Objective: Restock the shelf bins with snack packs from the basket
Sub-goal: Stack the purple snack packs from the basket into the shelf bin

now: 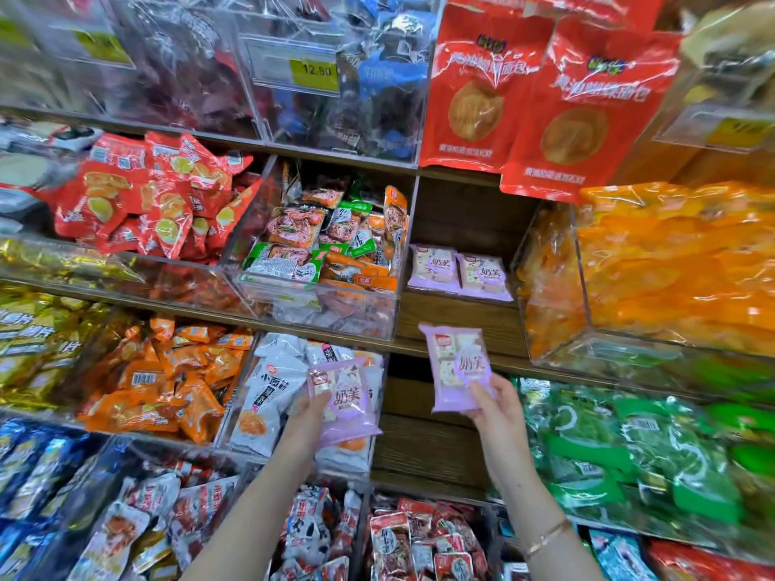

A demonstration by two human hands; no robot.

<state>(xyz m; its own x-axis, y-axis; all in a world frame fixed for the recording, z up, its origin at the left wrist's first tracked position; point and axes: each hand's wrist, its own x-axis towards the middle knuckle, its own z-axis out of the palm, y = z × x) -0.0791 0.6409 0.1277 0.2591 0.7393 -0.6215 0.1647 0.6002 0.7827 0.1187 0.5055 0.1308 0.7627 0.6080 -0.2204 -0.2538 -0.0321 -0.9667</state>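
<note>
Your right hand (499,408) pinches one purple pack (459,366) by its bottom edge and your left hand (310,413) grips a second pack (346,402). Raised toward twelve o'clock, either may slip.

Left hand (308,413) gripping lilac snack pack (348,400), right hand (499,410) gripping second lilac pack (455,362)

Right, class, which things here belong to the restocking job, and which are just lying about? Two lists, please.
Part of the job: left hand holding first purple pack; right hand holding second purple pack; two matching packs on the wooden shelf.
Just lying about: red packs; orange packs; green packs; hanging red bags.
</note>
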